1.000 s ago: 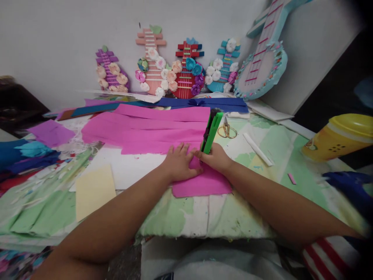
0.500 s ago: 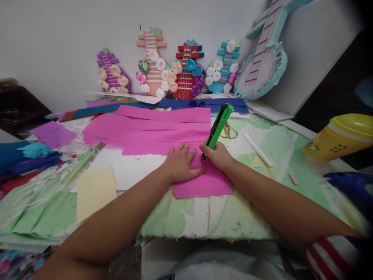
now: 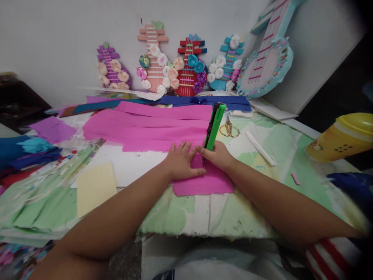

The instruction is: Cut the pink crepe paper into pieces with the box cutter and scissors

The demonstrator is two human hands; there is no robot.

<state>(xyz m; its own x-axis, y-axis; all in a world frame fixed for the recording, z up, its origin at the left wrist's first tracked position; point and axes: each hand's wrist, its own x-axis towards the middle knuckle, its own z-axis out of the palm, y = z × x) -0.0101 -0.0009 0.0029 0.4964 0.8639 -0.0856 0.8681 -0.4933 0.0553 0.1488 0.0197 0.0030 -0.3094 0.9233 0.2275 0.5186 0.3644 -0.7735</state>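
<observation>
My left hand (image 3: 185, 163) lies flat with spread fingers on a pink sheet (image 3: 204, 186) near the table's front edge. Just right of it, my right hand (image 3: 217, 153) is closed round a green and black cutter (image 3: 214, 126), held upright with its lower tip down at the pink sheet. Behind my hands, several long pink strips (image 3: 151, 126) spread to the left. A white sheet (image 3: 131, 163) shows beneath them. Gold-handled scissors (image 3: 229, 129) lie behind the cutter, to its right.
Several decorated paper instruments (image 3: 189, 66) stand along the wall. On the right are a yellow cup (image 3: 342, 138) and a white roll (image 3: 260, 148). A cream paper (image 3: 96, 188) and coloured scraps (image 3: 36, 144) lie left on the green-white cloth (image 3: 204, 217).
The cutter has tipped from leaning right to more upright, uncovering more of the scissors. My left hand stays pressed down. The camera view has shifted slightly.
</observation>
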